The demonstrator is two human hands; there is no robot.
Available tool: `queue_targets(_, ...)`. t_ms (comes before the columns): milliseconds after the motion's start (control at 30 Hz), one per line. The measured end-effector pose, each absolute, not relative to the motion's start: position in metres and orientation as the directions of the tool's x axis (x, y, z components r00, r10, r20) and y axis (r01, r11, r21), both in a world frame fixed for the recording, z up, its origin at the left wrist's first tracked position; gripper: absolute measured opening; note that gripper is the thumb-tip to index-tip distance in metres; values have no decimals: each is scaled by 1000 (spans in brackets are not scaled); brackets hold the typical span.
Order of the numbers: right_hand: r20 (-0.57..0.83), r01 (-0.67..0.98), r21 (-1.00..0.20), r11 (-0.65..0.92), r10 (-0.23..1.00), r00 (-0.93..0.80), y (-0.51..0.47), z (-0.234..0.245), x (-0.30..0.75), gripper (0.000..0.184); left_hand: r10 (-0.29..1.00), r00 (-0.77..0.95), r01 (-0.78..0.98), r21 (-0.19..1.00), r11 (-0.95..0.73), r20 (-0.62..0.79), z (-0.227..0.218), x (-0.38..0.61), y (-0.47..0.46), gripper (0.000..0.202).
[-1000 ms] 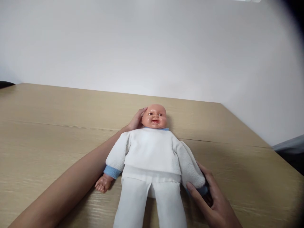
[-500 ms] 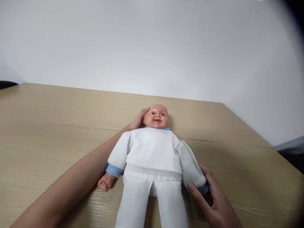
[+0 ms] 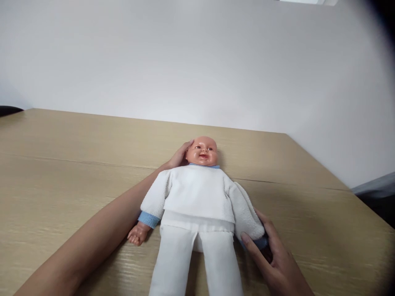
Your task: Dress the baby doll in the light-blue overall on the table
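Note:
A baby doll [image 3: 197, 197] in a white fleece top with blue cuffs and white trousers lies on its back on the wooden table [image 3: 61, 164], head pointing away from me. My left hand [image 3: 179, 157] cups the side of the doll's head, fingers curved against it. Around the end of the doll's sleeve near the blue cuff, my right hand [image 3: 274, 263] is closed, thumb on top. The doll's other hand rests bare on the table beside my left forearm.
A plain white wall rises behind the table. The table's right edge runs diagonally at the right, with a dark gap and something grey [image 3: 375, 187] beyond it. A dark object [image 3: 8, 109] shows at the far left edge.
Almost nothing differs. The doll and both hands have shifted very slightly; my right hand sits a little higher on the sleeve end.

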State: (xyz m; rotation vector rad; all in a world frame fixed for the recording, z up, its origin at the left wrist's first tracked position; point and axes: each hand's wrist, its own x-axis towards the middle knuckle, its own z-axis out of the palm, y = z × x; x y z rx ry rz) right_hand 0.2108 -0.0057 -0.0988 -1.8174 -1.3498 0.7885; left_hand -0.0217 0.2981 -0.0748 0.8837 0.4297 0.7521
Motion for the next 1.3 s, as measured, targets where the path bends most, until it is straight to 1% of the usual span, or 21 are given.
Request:
queue_targets(167, -41, 524, -833, -181, 963, 267, -6, -102, 213, 71, 741, 671, -405, 822, 401, -31, -73, -21, 296, 59)
queue_targets(333, -59, 522, -830, -196, 962, 267, -7, -101, 213, 74, 735, 678, -403, 820, 407, -31, -76, -22, 297, 58)
queue_targets(600, -36, 533, -828, -175, 965, 261, -6, -99, 212, 72, 738, 674, -399, 820, 410, -41, -78, -23, 299, 56)
queue_targets(733, -50, 524, -831, -185, 964, 261, -6, -99, 212, 73, 747, 663, -396, 825, 404, -47, -78, -23, 299, 55)
queue_targets(967, -89, 513, -832, -212, 963, 254, -7, -102, 213, 76, 734, 678, -392, 824, 409, -43, -79, -23, 299, 58)
queue_targets(1067, -86, 504, -838, -208, 963, 256, -8, -101, 212, 78, 731, 681, -388, 824, 414, -46, -79, -23, 299, 58)
queue_targets(1133, -84, 497, -842, -210, 961, 264, -8, -97, 210, 79, 708, 703, -362, 827, 429, -59, -80, -24, 299, 61)
queue_targets(1233, -63, 487, -851, -199, 958, 281, -6, -90, 205, 77, 671, 737, -314, 835, 452, -85, -81, -26, 299, 68)
queue_targets(1300, -45, 479, -860, -177, 961, 274, -5, -85, 202, 74, 686, 721, -304, 846, 439, -97, -80, -30, 297, 67)
